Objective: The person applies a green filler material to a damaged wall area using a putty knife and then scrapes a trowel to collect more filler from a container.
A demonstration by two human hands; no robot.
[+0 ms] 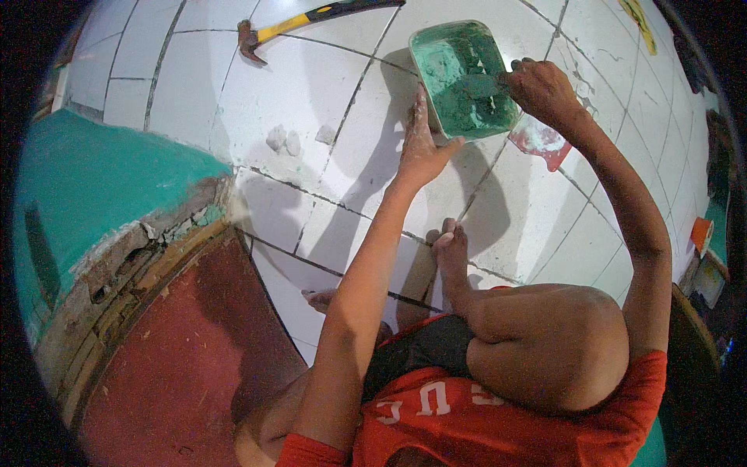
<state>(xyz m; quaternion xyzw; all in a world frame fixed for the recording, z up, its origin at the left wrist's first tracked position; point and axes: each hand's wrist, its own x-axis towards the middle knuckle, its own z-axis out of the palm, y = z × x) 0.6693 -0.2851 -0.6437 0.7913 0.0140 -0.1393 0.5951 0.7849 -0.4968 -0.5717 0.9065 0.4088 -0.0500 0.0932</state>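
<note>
A rectangular tub (422, 76) with greenish paste (443, 61) on its bottom and walls is in front of me. My left hand (426, 148) cups its near left corner, fingers along the side and thumb by the near edge. My right hand (541, 92) is closed round the handle of a flat-bladed tool, perhaps a putty knife (478, 86). Its blade reaches over the right rim into the tub and is coated with paste. The fist hides the handle. Just below the right hand, a red flat piece (551, 152) smeared with white lies on the tiles.
A claw hammer (288, 29) with a yellow and black handle lies at the far left. Several whitish lumps (284, 140) sit on the white tiles (350, 167). At left are a broken green wall edge (156, 226) and a red panel (179, 342). My bare foot (451, 253) is below the tub.
</note>
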